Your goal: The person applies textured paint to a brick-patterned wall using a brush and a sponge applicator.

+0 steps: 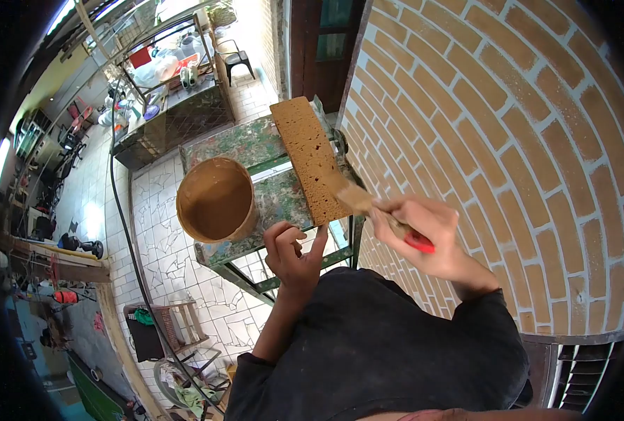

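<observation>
My right hand (pixel 424 231) is wrapped round the handle of a paintbrush (pixel 354 198), whose red end shows below my fingers. The brush's bristles, blurred by motion, lie over the right edge of a long brown slab (pixel 305 144) full of small holes. Close to the slab's near end is my left hand (pixel 294 256), one digit stretched up to that edge and the other fingers loosely curled and apart. Left of the slab stands a bucket (pixel 215 200) coated with brown paint inside. Slab and bucket rest on a paint-stained green metal stand (pixel 238 144).
A brick-patterned wall (pixel 480 133) with pale joints rises close on my right. Behind the stand is a cluttered workbench (pixel 175 116) with a black chair (pixel 236 59) beside it. A dark cable (pixel 126 217) hangs down on the left, above white crazy-paved flooring (pixel 161 203).
</observation>
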{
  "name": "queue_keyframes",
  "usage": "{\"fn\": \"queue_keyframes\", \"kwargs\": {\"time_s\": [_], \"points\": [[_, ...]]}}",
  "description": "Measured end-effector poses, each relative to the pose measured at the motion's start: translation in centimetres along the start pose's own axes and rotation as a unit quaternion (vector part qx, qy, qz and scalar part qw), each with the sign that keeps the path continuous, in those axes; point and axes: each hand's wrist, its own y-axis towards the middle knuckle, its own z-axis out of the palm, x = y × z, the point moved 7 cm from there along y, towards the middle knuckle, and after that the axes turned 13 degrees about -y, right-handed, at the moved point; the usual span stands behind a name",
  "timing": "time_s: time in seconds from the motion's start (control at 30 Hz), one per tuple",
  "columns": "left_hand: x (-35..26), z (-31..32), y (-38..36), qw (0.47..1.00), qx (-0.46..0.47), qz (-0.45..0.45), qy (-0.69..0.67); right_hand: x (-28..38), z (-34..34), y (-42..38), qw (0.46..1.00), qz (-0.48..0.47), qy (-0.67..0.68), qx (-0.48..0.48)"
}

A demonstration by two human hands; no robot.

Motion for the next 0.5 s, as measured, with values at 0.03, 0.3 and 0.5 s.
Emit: {"fn": "queue_keyframes", "kwargs": {"time_s": [0.03, 0.3, 0.5], "points": [[-0.1, 0.0, 0.0, 1.000, 0.003, 0.000, -0.002, 0.4, -0.7, -0.2, 1.000, -0.008, 0.007, 0.002], [-0.2, -0.1, 0.1, 1.000, -0.006, -0.001, -0.003, -2.1, -3.5, 2.1, 0.974, 0.147, 0.104, -0.141], [-0.3, -0.1, 0.1, 1.000, -0.012, 0.008, 0.004, -2.9, 4.8, 10.7, 0.991, -0.014, -0.015, -0.133]]}}
